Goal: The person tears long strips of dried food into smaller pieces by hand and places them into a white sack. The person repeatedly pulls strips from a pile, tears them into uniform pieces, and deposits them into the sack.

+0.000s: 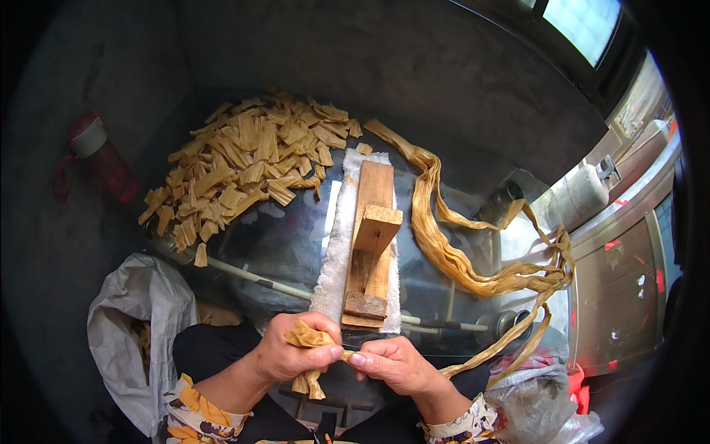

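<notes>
My left hand (302, 344) is closed around a crumpled bunch of tan dried strips (306, 336), whose ends stick out above and below the fist. Close beside it, my right hand (391, 363) pinches the end of the same bunch between thumb and fingers. Just beyond both hands, a wooden block stand (380, 227) with an upright piece lies on a white towel (331, 277). Long tan strips (444, 255) curve along the right of the glass table and hang over its near right edge.
Many short cut strips (244, 155) are heaped on the glass table (266, 233) at the back left. A white woven sack (138, 299) stands at the near left, a pink bottle (102, 155) beyond it. Plastic bags (538, 394) lie at the near right; a gas cylinder (582, 191) is farther right.
</notes>
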Motion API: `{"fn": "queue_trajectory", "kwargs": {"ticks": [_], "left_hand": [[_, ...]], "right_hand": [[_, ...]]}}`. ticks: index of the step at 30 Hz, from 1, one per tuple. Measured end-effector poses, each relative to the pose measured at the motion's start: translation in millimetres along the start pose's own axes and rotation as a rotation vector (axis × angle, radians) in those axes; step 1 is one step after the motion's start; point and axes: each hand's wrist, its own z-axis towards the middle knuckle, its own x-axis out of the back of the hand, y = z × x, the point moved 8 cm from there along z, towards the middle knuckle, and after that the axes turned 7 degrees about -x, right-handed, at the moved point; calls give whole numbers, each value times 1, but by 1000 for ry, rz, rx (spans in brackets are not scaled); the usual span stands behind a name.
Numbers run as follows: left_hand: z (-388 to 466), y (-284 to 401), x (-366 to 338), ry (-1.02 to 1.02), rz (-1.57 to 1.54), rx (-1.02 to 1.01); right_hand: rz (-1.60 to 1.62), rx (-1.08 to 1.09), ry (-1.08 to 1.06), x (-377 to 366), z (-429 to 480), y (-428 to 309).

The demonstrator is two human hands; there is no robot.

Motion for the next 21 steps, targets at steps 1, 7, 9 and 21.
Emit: {"fn": "queue_trajectory", "kwargs": {"ticks": [1,7,9,21], "left_hand": [[-3,-2,5,56,-29,4],[7,2,30,217,36,-167],[16,4,26,230,125,-199],[45,11,38,365,511,-368]], "right_hand": [[1,-11,39,5,0,3],[-100,343,508,43,-18,-27],[-241,450,702,49,-27,-46],[-823,830,1068,49,-21,-66]]}}
